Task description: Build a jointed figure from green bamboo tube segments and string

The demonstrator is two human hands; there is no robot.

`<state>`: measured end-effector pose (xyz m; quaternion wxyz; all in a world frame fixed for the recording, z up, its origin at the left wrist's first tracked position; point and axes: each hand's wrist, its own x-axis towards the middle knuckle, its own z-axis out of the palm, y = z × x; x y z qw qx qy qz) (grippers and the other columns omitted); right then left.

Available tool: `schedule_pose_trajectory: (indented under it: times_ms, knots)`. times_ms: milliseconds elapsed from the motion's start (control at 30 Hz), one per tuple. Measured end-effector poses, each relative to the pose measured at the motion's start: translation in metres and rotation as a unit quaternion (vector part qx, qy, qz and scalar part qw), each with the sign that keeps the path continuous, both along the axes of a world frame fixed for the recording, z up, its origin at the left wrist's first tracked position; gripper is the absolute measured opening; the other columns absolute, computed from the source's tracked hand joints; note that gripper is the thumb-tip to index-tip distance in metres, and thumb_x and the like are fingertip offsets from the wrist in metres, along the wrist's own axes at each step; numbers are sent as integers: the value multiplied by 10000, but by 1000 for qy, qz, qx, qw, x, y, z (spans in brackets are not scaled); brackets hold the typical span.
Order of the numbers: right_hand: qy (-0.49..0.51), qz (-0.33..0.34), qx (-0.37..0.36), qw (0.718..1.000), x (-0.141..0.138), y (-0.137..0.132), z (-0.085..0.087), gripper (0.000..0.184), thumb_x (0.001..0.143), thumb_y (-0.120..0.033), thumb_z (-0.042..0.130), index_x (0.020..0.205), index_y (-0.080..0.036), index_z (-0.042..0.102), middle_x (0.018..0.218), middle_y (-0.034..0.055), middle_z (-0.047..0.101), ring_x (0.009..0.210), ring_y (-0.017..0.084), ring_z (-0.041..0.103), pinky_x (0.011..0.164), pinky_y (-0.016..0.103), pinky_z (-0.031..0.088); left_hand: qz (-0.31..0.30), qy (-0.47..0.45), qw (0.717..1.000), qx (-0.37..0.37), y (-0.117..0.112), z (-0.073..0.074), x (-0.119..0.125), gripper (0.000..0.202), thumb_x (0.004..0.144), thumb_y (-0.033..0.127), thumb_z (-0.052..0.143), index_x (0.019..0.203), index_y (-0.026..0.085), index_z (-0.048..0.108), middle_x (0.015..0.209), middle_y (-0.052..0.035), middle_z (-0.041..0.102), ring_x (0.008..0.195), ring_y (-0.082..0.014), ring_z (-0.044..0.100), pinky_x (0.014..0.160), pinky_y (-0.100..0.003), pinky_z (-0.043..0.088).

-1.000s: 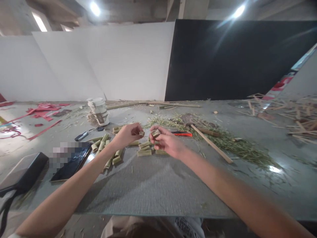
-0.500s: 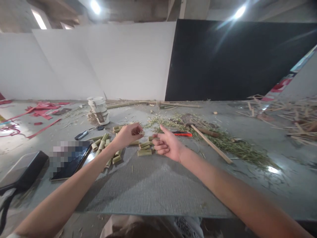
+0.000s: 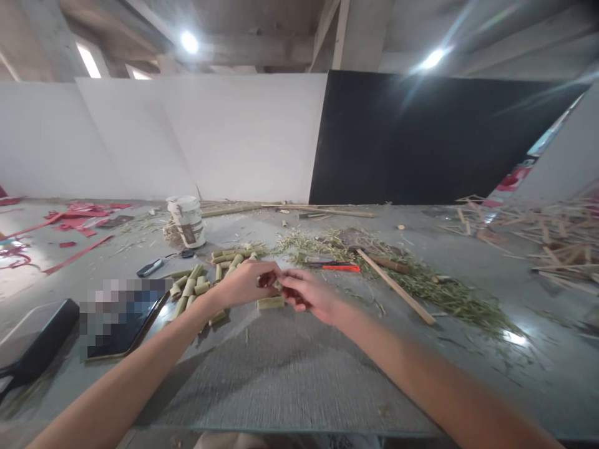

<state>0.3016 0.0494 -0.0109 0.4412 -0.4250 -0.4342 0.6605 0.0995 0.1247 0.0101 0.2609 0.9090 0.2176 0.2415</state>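
Note:
My left hand [image 3: 248,282] is curled, thumb and fingers closed on a small pale piece [image 3: 277,285], mostly hidden, that may be a bit of cut stalk. From the right, my right hand [image 3: 311,294] meets it with bent fingers pinched at the same piece. A short green stalk section [image 3: 270,303], like cut bamboo, lies just below the fingers. Several more cut sections [image 3: 189,288] are heaped beside and behind my left wrist. Past my right hand rests an orange-red tool [image 3: 341,268] with a dark end, like a cutter.
Green shavings [image 3: 449,299] spread to the right, with a long wooden handle [image 3: 397,287] lying across them. A white bucket [image 3: 186,221] stands behind the stalks. At left are a tablet-like device [image 3: 126,324] and a black case [image 3: 40,343]. Thin sticks [image 3: 556,231] litter the far right.
My hands were apart; they have come together at the fingertips. The right fingers, loosely curled with the thumb raised, have closed in. The view has tilted up slightly.

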Motion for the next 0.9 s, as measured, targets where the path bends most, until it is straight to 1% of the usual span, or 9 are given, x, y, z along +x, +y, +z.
schedule_pose_trajectory:
  times_ms: [133, 200, 300, 433, 533, 633, 700, 800, 900]
  knots:
    - [32, 10, -16, 999, 2, 3, -1, 224, 859, -346, 821, 879, -183, 670, 702, 16, 584, 542, 76, 417, 426, 191, 198, -11, -34, 998, -43, 1, 1, -2, 408, 884, 214, 714, 1279, 260, 625, 780, 40, 639, 703, -152, 594, 666, -266, 435]
    - [67, 6, -28, 997, 3, 6, -1, 187, 860, -330, 769, 929, -186, 670, 698, 7, 576, 535, 78, 410, 431, 187, 186, -13, -74, 994, -81, 2, 1, -3, 475, 925, 266, 712, 1372, 246, 551, 814, 34, 633, 729, -151, 588, 689, -271, 450]
    - [125, -29, -39, 991, 5, 10, 0, 203, 823, -257, 687, 1016, -195, 665, 712, -22, 544, 557, 85, 442, 451, 178, 244, 3, -125, 987, -101, 7, -1, -4, 403, 992, 337, 662, 1356, 214, 541, 844, 16, 631, 737, -146, 569, 711, -284, 458]
    - [172, -63, -39, 982, 4, 9, -1, 437, 659, -58, 608, 1065, -212, 647, 786, -29, 585, 670, 103, 550, 574, 196, 433, 74, -177, 978, -79, 13, -4, -6, 314, 999, 358, 654, 1261, 198, 587, 823, 15, 606, 709, -142, 544, 677, -274, 435]
    - [191, -60, -46, 979, 1, 7, -3, 380, 622, 17, 582, 931, -204, 596, 701, -57, 515, 604, 82, 488, 535, 170, 370, 112, -202, 971, -65, 16, -3, -8, 262, 987, 353, 663, 1196, 206, 608, 788, 24, 591, 658, -135, 503, 619, -260, 389]
    - [202, -50, -69, 976, -1, 9, -4, 226, 740, -30, 617, 836, -209, 518, 603, -99, 367, 483, 61, 299, 448, 167, 207, 127, -214, 967, -60, 16, 0, -10, 233, 979, 344, 659, 1164, 210, 616, 765, 26, 583, 641, -136, 499, 604, -256, 381]
    - [207, -53, -75, 974, 1, 10, -3, 196, 822, -97, 628, 820, -223, 478, 575, -121, 303, 456, 60, 184, 424, 183, 130, 132, -217, 965, -58, 15, 1, -10, 219, 975, 347, 654, 1143, 209, 623, 754, 27, 581, 634, -137, 504, 603, -256, 390]
    - [207, -57, -74, 974, 5, 11, -2, 191, 940, -284, 623, 833, -231, 473, 561, -130, 277, 458, 68, 108, 416, 198, 99, 136, -215, 966, -52, 15, 2, -10, 202, 974, 351, 643, 1113, 205, 635, 733, 28, 578, 625, -137, 507, 603, -254, 402]
    - [197, -52, -70, 976, 5, 8, 0, 289, 992, -460, 567, 840, -225, 493, 558, -130, 275, 469, 71, 96, 417, 203, 110, 143, -209, 966, -44, 16, 2, -10, 184, 980, 352, 633, 1084, 200, 647, 714, 29, 569, 613, -134, 498, 598, -251, 401]
